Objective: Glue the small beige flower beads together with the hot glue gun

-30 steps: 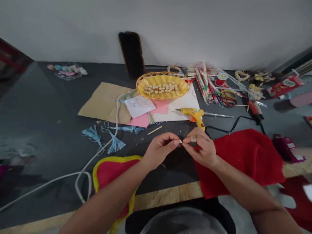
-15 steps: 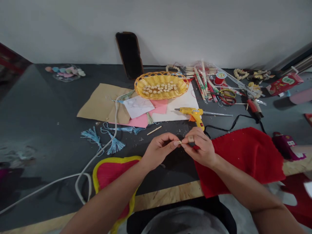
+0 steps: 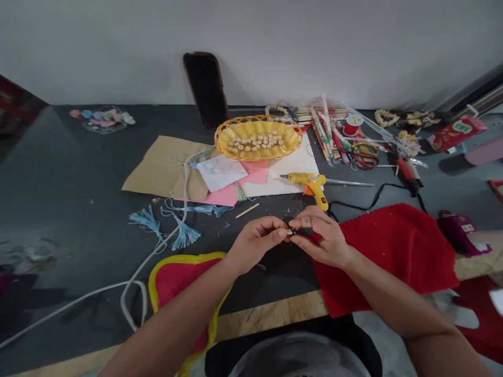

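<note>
The left hand's (image 3: 257, 238) grip is closed, thumb and finger pinching a small pale bead (image 3: 290, 232) over the dark surface (image 3: 98, 220). The right hand's (image 3: 324, 235) grip is parted a little just beside it; I cannot tell whether it touches the bead.

The bead could well slip: it is tiny, and only 1 hand clearly has it. Dropped, it might be hard to find among the pale scraps below, or land on the red cloth (image 3: 393, 246) under the right forearm. The glue gun (image 3: 314, 183) lies just beyond the right knuckles; if hot, a careless reach could burn, or a tug on the black cord (image 3: 369, 207) could shift it.

The gun, spool (image 3: 352, 125) and red carton (image 3: 458, 133) carry labels, but 0 words are legible.
</note>
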`<state>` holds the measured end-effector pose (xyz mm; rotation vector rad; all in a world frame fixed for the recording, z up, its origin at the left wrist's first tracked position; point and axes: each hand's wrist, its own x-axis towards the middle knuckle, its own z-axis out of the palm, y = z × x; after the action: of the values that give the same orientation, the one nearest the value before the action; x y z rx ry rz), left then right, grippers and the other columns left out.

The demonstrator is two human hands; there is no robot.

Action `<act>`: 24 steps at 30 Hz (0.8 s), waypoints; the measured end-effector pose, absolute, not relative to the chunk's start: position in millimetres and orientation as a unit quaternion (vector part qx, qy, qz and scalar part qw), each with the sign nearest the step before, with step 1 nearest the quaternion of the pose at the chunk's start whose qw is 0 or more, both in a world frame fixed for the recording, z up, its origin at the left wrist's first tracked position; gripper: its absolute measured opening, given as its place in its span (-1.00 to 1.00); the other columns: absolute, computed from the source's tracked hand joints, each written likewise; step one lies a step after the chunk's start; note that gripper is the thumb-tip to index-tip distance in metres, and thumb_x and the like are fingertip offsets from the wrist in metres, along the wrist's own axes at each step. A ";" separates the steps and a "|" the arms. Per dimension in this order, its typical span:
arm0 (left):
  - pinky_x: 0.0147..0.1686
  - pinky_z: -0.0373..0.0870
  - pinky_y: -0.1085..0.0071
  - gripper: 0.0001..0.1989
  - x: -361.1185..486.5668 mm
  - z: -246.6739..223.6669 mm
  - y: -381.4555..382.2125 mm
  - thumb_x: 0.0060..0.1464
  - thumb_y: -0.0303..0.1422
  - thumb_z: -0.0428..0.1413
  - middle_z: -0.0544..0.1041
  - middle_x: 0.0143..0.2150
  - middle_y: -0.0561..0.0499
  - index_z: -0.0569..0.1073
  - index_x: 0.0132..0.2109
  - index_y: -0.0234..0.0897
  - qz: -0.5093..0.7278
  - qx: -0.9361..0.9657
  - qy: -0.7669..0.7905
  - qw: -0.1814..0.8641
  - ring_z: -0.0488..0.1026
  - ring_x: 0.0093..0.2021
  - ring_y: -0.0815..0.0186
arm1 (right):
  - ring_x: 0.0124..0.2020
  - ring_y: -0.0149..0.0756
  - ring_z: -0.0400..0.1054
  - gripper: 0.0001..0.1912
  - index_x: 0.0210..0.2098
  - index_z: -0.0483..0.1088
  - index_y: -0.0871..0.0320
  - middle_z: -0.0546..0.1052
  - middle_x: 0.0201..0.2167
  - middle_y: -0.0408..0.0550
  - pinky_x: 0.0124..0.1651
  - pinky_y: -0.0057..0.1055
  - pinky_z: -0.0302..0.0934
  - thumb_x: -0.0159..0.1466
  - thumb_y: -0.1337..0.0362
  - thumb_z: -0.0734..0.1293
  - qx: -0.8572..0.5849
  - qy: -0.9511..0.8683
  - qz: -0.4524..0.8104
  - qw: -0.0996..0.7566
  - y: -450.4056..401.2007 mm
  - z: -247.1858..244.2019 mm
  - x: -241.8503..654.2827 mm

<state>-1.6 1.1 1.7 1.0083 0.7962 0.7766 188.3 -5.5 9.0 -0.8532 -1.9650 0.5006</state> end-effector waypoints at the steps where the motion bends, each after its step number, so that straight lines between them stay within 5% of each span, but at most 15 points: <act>1: -0.35 0.24 0.53 -0.71 -1.7 2.5 1.3 0.02 -0.16 0.26 0.44 -0.48 0.09 0.50 -0.39 -0.33 0.347 0.460 0.357 0.735 0.29 -0.44 0.46 | -0.29 -0.29 0.43 -0.81 -0.12 0.43 0.13 0.52 -0.33 0.00 -0.24 -0.29 0.32 0.26 0.32 0.38 -0.340 -0.798 0.208 0.453 -5.3 8.6 188.4; 24: -0.36 0.22 0.51 -0.68 -2.1 1.8 1.1 -0.03 -0.13 0.28 0.45 -0.47 0.07 0.52 -0.40 -0.35 0.333 0.459 0.386 0.728 0.29 -0.43 0.43 | -0.33 -0.31 0.43 -0.79 -0.15 0.44 0.11 0.55 -0.36 -0.05 -0.26 -0.32 0.29 0.21 0.34 0.43 -0.329 -0.807 0.175 0.459 -4.9 3.4 187.3</act>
<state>-2.1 1.1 1.8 1.0116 0.8502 0.7343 187.3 -4.9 3.4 -0.8102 -1.9864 0.4299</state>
